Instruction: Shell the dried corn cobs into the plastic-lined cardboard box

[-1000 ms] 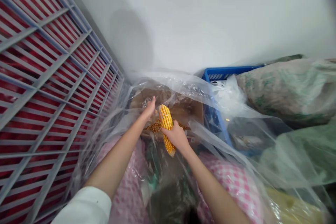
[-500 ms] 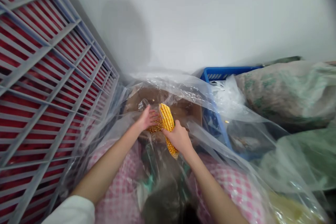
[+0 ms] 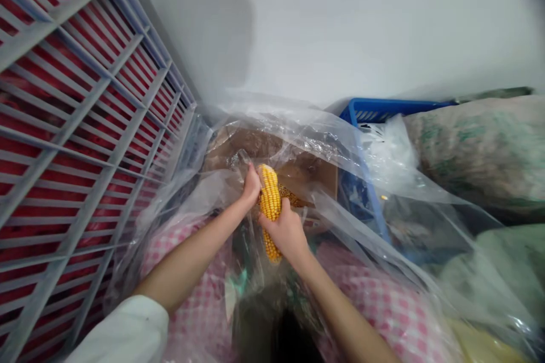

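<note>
One corn cob (image 3: 269, 202), yellow and fully kernelled where it shows, stands nearly upright at centre frame, above the open mouth of one cardboard box (image 3: 326, 177). Two hands hold it. One small heap of loose kernels (image 3: 292, 196) lies in the box just right of the cob. One clear plastic sheet (image 3: 298, 131) drapes over and around the box. To the right stand one blue crate (image 3: 385, 108) and one bulging sack (image 3: 477, 144). To the left leans one grey lattice rack (image 3: 85, 125) with red behind its bars. Pink checked cloth (image 3: 385, 295) lies beneath the plastic under both forearms.

The middle of the cob is covered by the right hand (image 3: 288, 232), so only its upper part and its lower tip are seen. The box floor is mostly veiled by glare on the plastic. The crate's interior, the sack's contents and the far right of the frame are blurred and cannot be made out.

The right hand wraps the cob's lower half in a closed fist, knuckles toward the camera. The left hand (image 3: 251, 186) curls its fingers against the cob's upper end, on its left flank. Both forearms converge from the lower edge, and the left one emerges from a white sleeve (image 3: 123, 332).
</note>
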Motion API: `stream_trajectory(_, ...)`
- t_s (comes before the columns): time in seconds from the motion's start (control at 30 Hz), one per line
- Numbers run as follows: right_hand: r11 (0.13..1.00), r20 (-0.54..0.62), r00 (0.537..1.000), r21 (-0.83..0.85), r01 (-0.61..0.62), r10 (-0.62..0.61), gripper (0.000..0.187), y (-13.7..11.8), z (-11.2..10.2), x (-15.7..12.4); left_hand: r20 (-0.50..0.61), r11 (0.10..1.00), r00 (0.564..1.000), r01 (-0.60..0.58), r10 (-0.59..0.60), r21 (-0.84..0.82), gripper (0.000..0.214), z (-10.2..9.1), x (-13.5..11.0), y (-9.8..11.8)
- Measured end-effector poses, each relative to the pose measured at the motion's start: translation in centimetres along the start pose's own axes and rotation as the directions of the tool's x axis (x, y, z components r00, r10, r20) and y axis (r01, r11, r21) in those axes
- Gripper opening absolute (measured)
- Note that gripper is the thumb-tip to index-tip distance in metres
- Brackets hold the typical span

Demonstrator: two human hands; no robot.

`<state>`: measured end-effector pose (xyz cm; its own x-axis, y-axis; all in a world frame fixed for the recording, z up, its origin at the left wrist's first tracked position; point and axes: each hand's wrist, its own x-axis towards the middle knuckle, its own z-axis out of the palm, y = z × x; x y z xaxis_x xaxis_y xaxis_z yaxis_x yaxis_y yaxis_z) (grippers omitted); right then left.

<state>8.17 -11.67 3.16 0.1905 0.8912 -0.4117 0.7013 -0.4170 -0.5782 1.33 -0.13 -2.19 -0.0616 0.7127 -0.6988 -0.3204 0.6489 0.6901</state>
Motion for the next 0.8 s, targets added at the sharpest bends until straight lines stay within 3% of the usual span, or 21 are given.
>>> stream_trajectory(0.17, 0.985, -0.051, 0.997, 0.166, -0.044, 0.053, 0.036, 0.7, -2.0, 0.5, -0.009, 0.939, 0.976, -0.205, 0.216, 0.276, 0.040, 0.0, 0.0, 0.1)
stream_trajectory(0.27, 0.987, -0.054, 0.995, 0.143, -0.074, 0.082, 0.036, 1.1, -2.6, 0.9, -0.026, 0.942, 0.983, -0.167, 0.183, 0.290, 0.030, 0.2, -0.6, 0.7)
stream_trajectory(0.33, 0.995, -0.075, 0.993, 0.058, -0.086, 0.091, 0.036, 1.1, -2.5, 1.0, -0.019, 0.961, 0.995, -0.086, 0.094, 0.263, 0.034, 0.6, -1.2, 0.7)
stream_trajectory(0.43, 0.992, -0.107, 0.992, -0.096, -0.079, 0.069, 0.036, 0.7, -1.9, 1.0, 0.104, 0.983, 0.989, 0.087, -0.105, 0.163, 0.048, 1.5, -2.1, 0.1)
stream_trajectory(0.47, 0.989, -0.112, 0.992, -0.134, -0.069, 0.054, 0.037, 0.5, -1.6, 1.0, 0.129, 0.988, 0.985, 0.098, -0.114, 0.122, 0.051, 1.7, -2.3, -0.2)
stream_trajectory(0.63, 0.982, -0.094, 0.995, -0.186, -0.037, 0.020, 0.036, 0.1, -0.3, 1.1, 0.041, 0.994, 0.998, -0.045, 0.041, 0.098, 0.052, 1.8, -1.5, -1.9)
stream_trajectory(0.8, 0.989, -0.068, 0.997, -0.142, -0.030, 0.020, 0.034, 0.6, -0.1, 1.3, 0.039, 0.981, 0.992, -0.127, 0.123, 0.145, 0.050, 1.0, -0.1, -2.8)
